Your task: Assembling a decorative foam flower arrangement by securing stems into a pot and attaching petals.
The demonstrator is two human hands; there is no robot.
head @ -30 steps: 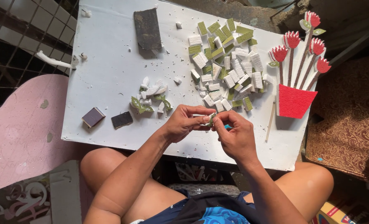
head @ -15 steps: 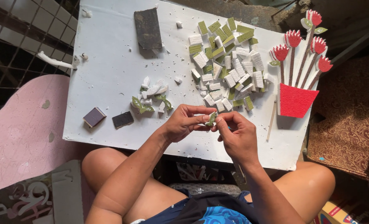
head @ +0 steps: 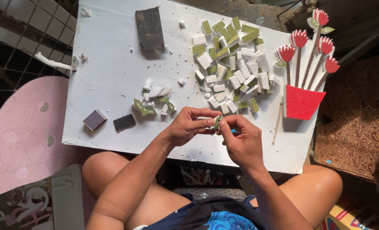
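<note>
Both hands meet over the front edge of a white board [head: 112, 64]. My left hand [head: 189, 125] pinches a small green-and-white foam piece [head: 216, 122] between thumb and fingers. My right hand [head: 240, 138] presses on the same piece from the right, and something blue peeks out by its fingers. Behind the hands lies a heap of white and green foam blocks [head: 234, 64]. A small cluster of cut green leaf shapes and white scraps [head: 153, 100] sits to the left of my hands.
A red foam pot with red flowers on brown stems [head: 302, 81] lies at the board's right end, a thin stick [head: 277, 121] beside it. A dark sandpaper sheet [head: 149, 27] and two small dark blocks [head: 108, 121] rest on the board. A pink panel [head: 19, 132] lies left.
My hands stay together on the small foam piece, with only slight finger shifts. Nothing else on the board has moved.
</note>
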